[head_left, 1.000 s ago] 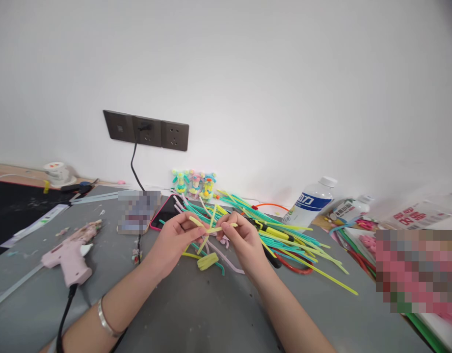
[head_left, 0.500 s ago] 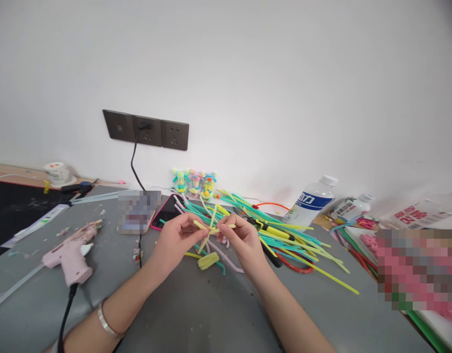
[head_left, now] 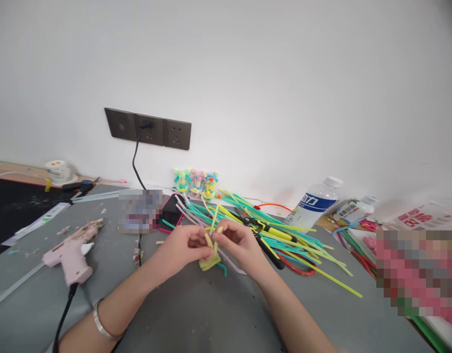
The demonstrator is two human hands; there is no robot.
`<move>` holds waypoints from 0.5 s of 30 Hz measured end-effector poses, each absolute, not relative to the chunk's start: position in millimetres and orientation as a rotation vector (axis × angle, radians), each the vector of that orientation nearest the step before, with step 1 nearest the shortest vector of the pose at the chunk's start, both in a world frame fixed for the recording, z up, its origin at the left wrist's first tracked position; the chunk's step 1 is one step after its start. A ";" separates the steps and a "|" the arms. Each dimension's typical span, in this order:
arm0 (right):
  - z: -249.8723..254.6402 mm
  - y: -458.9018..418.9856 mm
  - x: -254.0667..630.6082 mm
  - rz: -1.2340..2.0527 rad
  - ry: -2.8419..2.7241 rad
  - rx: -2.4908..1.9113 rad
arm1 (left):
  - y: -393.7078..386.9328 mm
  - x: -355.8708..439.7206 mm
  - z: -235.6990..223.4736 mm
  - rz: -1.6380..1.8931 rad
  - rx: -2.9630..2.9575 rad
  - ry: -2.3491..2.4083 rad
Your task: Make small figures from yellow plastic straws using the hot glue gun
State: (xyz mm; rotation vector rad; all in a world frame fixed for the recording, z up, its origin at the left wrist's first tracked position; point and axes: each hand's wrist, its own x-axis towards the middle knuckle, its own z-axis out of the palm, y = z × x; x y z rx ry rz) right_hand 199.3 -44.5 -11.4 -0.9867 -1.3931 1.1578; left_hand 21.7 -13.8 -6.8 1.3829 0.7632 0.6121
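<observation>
My left hand (head_left: pixel 183 245) and my right hand (head_left: pixel 237 243) meet over the grey table (head_left: pixel 196 314), fingertips pinched together on short yellow pipe cleaner pieces (head_left: pixel 212 234) that stick up between them. A folded yellow pipe cleaner bundle (head_left: pixel 208 264) lies on the table just below my hands. A silver bracelet circles my left wrist. Behind my hands spreads a pile of long green, teal and yellow pipe cleaners (head_left: pixel 280 235), with yellow-handled pliers (head_left: pixel 262 229) lying on it.
A pink hot glue gun (head_left: pixel 69 250) with a black cord lies at the left. A phone in a pink case (head_left: pixel 172 212) sits behind my left hand. Three small pipe cleaner figures (head_left: pixel 196 182) stand by the wall. A water bottle (head_left: pixel 314 202) lies at the right.
Both hands have come down closer to the table and closer together, folding the spread yellow pieces into a tighter, more upright bunch.
</observation>
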 end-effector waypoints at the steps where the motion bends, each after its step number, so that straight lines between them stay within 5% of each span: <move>1: -10.8 -44.8 200.4 1.155 -1.429 -0.984 | -14.7 21.7 -6.9 0.559 1.347 0.737; 15: 0.6 -51.8 208.8 1.678 -1.367 -0.747 | -24.2 21.6 3.8 0.461 1.137 0.544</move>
